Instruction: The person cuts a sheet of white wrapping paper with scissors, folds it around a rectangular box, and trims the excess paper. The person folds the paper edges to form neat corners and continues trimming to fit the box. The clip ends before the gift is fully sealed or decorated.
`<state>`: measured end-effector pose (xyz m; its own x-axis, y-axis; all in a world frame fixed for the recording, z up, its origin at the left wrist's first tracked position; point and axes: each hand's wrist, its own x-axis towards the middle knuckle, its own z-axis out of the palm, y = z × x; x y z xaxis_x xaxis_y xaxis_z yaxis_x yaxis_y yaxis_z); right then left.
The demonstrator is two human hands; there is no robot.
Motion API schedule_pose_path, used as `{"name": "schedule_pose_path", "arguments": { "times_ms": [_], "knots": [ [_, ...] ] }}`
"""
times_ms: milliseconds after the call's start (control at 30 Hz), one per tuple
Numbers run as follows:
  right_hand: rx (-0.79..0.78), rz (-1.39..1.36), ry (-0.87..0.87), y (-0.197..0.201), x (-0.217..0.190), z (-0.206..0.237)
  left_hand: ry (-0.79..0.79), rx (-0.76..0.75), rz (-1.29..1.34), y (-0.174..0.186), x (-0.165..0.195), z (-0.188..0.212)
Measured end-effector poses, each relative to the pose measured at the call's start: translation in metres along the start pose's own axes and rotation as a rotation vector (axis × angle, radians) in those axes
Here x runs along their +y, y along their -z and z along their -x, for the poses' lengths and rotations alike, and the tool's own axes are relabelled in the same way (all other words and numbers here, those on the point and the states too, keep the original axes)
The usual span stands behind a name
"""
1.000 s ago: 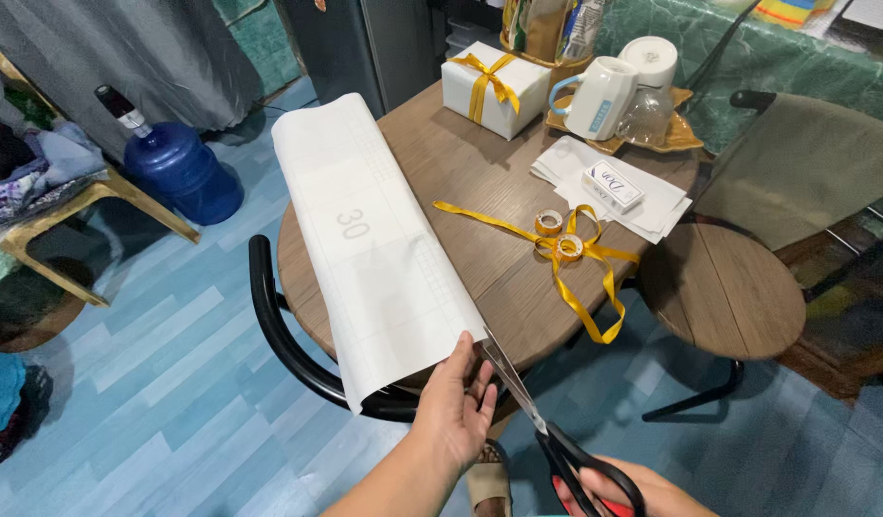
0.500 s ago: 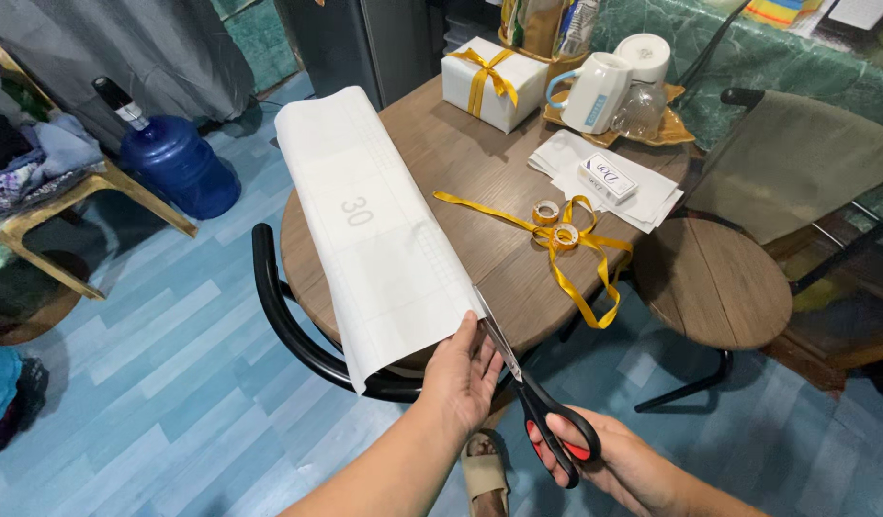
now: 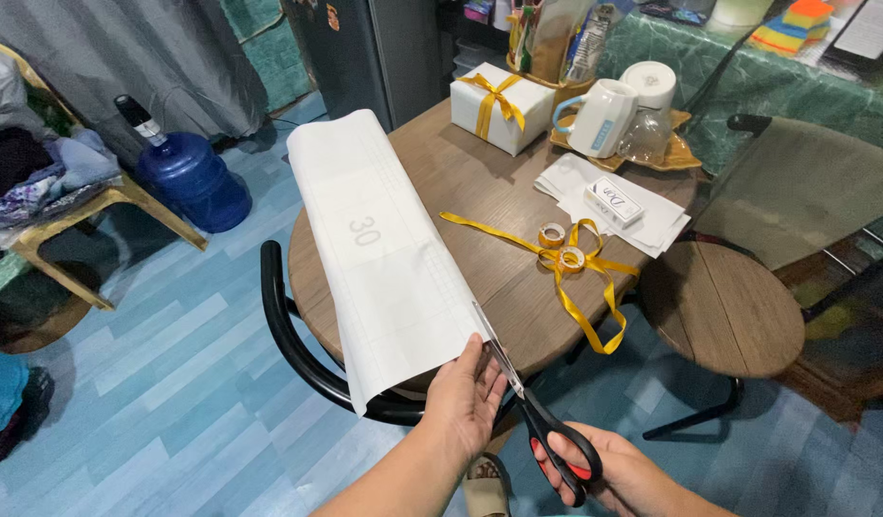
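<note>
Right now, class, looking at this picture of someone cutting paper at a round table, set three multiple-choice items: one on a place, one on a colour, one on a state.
1. Where does the wrapped gift box stand?
A. on the table's far side
B. on the floor
C. on the chair seat

2. What colour is the loose ribbon?
A. red
B. gold-yellow
C. green

3. What are the scissors doing?
A. lying on the table
B. hanging on a wall
C. held in the right hand, blades at the white paper

Answers: 1 A, it sits beyond the paper by the mug. 2 B, it matches the box's bow. 3 C, the left hand holds the paper's edge.
</note>
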<state>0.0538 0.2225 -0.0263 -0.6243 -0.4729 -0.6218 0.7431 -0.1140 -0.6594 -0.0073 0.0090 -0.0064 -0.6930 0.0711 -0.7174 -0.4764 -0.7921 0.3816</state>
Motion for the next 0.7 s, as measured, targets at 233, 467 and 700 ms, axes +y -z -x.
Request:
{"name": "schedule_pose_path", "arguments": {
  "times_ms": [233,467,700],
  "knots": [
    [-0.026,0.035,0.001,0.011,0.009,-0.007,-0.021,0.005,0.001,-0.001,-0.002,0.001],
    [-0.023,0.066,0.02,0.008,-0.001,-0.017,-0.034,0.012,-0.002,0.002,-0.002,-0.003],
    [-0.035,0.054,0.069,-0.002,-0.017,-0.022,-0.016,0.035,-0.021,0.001,-0.001,0.0]
  ]
}}
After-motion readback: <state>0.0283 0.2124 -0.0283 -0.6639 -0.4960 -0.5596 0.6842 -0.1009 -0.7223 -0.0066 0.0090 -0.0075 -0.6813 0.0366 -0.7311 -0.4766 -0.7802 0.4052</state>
